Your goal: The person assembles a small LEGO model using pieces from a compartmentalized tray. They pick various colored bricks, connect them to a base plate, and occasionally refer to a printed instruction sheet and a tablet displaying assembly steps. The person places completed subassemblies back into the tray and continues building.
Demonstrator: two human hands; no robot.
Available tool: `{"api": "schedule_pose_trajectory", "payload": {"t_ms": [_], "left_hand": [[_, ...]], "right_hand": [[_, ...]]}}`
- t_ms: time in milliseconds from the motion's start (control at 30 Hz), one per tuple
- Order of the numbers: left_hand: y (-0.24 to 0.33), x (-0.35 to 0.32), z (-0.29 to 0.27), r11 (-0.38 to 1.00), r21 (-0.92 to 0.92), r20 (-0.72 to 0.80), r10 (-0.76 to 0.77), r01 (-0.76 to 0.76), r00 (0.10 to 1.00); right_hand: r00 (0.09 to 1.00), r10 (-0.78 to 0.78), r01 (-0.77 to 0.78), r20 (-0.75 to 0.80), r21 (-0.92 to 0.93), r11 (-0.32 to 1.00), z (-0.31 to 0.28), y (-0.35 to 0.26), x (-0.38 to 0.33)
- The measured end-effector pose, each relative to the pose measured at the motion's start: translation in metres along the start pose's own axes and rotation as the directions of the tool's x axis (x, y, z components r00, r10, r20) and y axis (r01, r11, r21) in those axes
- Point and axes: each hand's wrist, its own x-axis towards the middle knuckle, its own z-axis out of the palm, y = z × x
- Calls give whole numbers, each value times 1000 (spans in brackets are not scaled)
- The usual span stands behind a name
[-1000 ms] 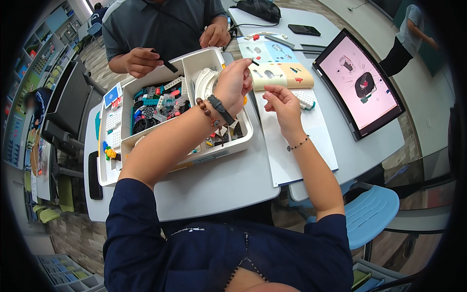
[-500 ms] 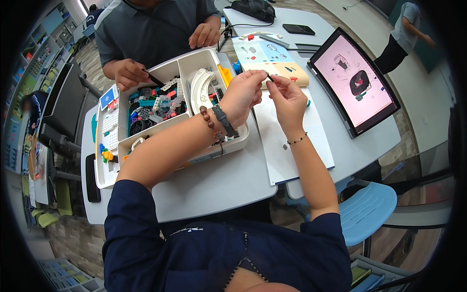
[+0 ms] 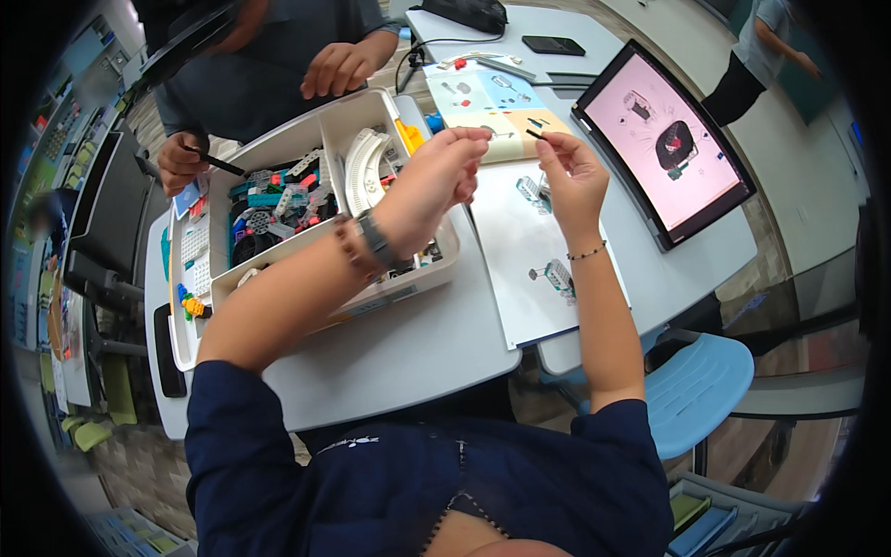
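My right hand (image 3: 575, 181) pinches a short, thin black rod (image 3: 535, 135), which looks like a building-set axle, above an open instruction booklet (image 3: 520, 269). My left hand (image 3: 434, 186) is apart from it, raised over the right edge of a white parts bin (image 3: 371, 299). Its fingertips are pressed together; whatever they hold, if anything, is too small to make out. In the bin lie mixed building pieces (image 3: 278, 200) and white curved track pieces (image 3: 365, 167).
Across the table, a person's hand (image 3: 181, 165) holds a long black bar (image 3: 218, 164) over the bin. A tilted screen (image 3: 668, 144) stands at the right. A phone (image 3: 554, 45) and a black pouch (image 3: 461, 14) lie at the back. A blue chair (image 3: 701, 395) is beside the table.
My hands, together before, have separated: the right moved rightward with the black rod, the left slightly left. The person opposite leaned in, and their hand with the bar shifted left.
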Motion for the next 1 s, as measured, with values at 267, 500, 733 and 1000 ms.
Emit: {"api": "schedule_pose_trajectory", "payload": {"t_ms": [267, 500, 733, 1000], "left_hand": [[22, -126, -36, 932, 363, 224, -79, -8, 971], [-14, -191, -78, 765, 630, 370, -139, -137, 919], [-50, -219, -122, 666, 743, 312, -267, -59, 912], [-61, -212, -150, 736, 645, 470, -173, -204, 865]], "right_hand": [[985, -171, 171, -3, -37, 985, -23, -7, 13], [935, -352, 355, 55, -205, 912, -15, -21, 6], [991, -105, 95, 87, 115, 989, 20, -57, -13], [887, -275, 282, 371, 36, 959, 92, -112, -22]]}}
